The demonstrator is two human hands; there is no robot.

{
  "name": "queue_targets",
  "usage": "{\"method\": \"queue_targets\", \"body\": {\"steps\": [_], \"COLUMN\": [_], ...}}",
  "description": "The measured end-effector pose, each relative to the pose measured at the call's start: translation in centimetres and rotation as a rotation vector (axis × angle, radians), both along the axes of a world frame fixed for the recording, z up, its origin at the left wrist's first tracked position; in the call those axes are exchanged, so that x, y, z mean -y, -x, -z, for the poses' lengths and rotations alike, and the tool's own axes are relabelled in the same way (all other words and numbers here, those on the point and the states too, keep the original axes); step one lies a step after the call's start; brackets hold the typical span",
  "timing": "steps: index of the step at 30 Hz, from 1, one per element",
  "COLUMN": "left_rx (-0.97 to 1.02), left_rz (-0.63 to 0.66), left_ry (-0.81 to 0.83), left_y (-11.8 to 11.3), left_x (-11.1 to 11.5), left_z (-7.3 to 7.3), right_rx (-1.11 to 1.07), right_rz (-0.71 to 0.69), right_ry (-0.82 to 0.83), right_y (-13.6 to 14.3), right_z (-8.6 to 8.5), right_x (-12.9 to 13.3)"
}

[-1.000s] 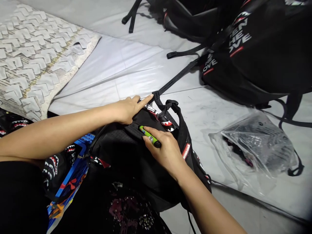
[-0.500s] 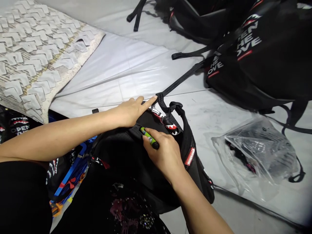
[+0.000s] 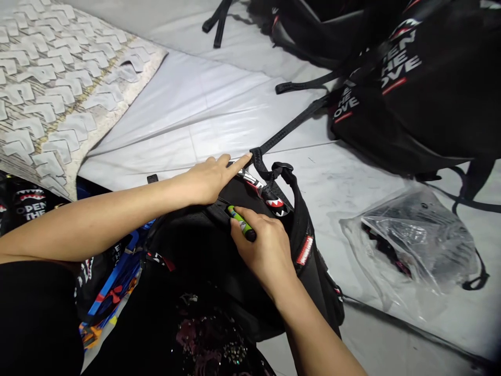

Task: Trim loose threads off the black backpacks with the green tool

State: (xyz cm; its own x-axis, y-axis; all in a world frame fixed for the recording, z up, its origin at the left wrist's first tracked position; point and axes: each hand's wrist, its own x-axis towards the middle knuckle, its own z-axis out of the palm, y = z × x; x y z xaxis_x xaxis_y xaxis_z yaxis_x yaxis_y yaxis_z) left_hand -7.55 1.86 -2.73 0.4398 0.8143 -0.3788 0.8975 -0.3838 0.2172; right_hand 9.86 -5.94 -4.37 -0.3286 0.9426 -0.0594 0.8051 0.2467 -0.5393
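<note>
A black backpack with a red label lies across the lap and the edge of the white-covered surface. My left hand rests on its upper part, fingers spread, the index fingertip beside a black strap. Pinched in my right hand is a green lighter-like object with a black end. Its other end is close to a dark seam or strip just below my left hand. A rolled part with a printed shark mouth shows to the right of both hands.
More black printed bags lie at the upper right. A clear plastic bag with dark items sits at the right. White angled pieces cover a board at the upper left. Blue and orange straps and printed bags are at the lower left.
Both hands stay nearly where they were. The green object and my right hand have shifted very slightly; the view has moved a little.
</note>
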Motion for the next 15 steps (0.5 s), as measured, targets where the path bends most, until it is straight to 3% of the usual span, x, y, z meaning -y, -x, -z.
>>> {"method": "queue_targets", "body": {"steps": [4, 10, 15], "left_rx": [0.004, 0.01, -0.041], "left_rz": [-0.008, -0.027, -0.035], "left_ry": [-0.038, -0.029, -0.027], "left_y": [0.0, -0.1, -0.4], "left_x": [0.2, 0.2, 0.2], "left_z": [0.3, 0.3, -0.4], "right_rx": [-0.082, 0.014, 0.026], "right_rz": [-0.036, -0.022, -0.029], "right_ry": [0.005, -0.046, -0.107], "right_y": [0.0, 0.4, -1.6], "right_z": [0.1, -0.1, -0.9], "right_x": [0.1, 0.1, 1.2]}}
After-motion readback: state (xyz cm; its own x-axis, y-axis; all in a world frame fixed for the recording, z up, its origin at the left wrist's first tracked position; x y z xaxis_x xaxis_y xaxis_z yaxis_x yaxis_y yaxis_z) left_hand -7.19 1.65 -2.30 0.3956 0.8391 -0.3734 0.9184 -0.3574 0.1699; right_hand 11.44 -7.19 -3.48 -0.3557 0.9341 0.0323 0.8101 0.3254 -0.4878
